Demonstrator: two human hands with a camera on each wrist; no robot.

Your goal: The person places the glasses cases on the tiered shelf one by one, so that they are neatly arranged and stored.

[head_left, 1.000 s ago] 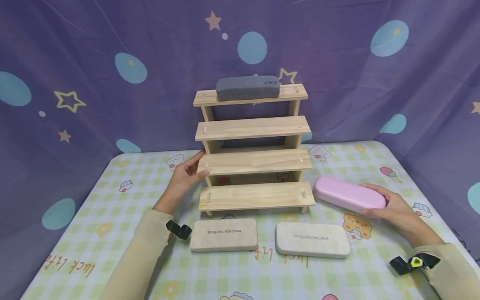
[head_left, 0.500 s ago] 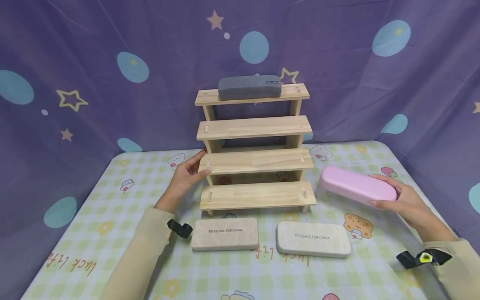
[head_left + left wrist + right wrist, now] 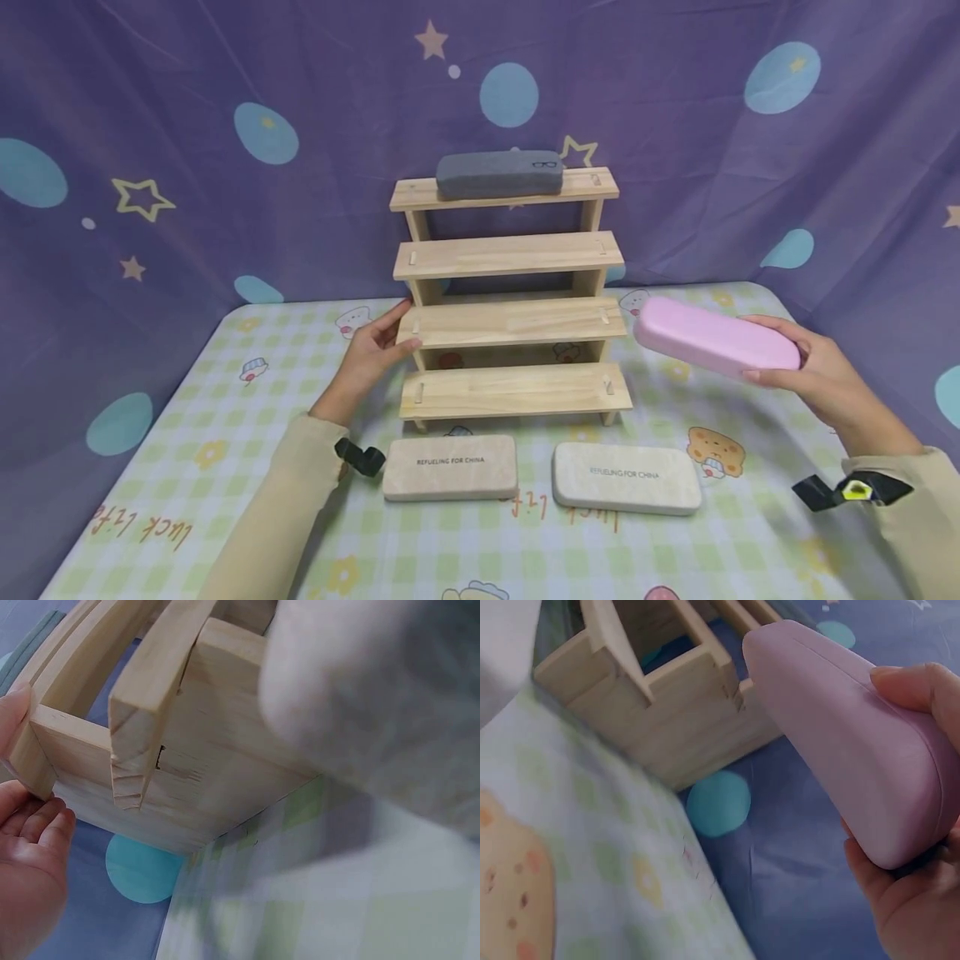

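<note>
A pink glasses case (image 3: 712, 337) is held up off the table to the right of a wooden tiered rack (image 3: 517, 321). My right hand (image 3: 828, 379) grips its right end, the thumb on one side and fingers on the other, as the right wrist view shows of the case (image 3: 847, 735). At the rack's left side, my left hand (image 3: 367, 358) pinches the end of the second step from the bottom, thumb on top. In the left wrist view those fingers (image 3: 45, 825) curl under the board (image 3: 34, 761). A grey glasses case (image 3: 498, 175) lies on the top step.
In front of the rack lie a beige case (image 3: 450, 468) on the left and an off-white case (image 3: 626, 477) on the right, both lettered. The checked tablecloth (image 3: 247, 475) runs back to a purple curtain (image 3: 322, 208).
My right hand has lifted the pink glasses case off the table, shifting slightly right and then up. My left hand stays on the rack's step.
</note>
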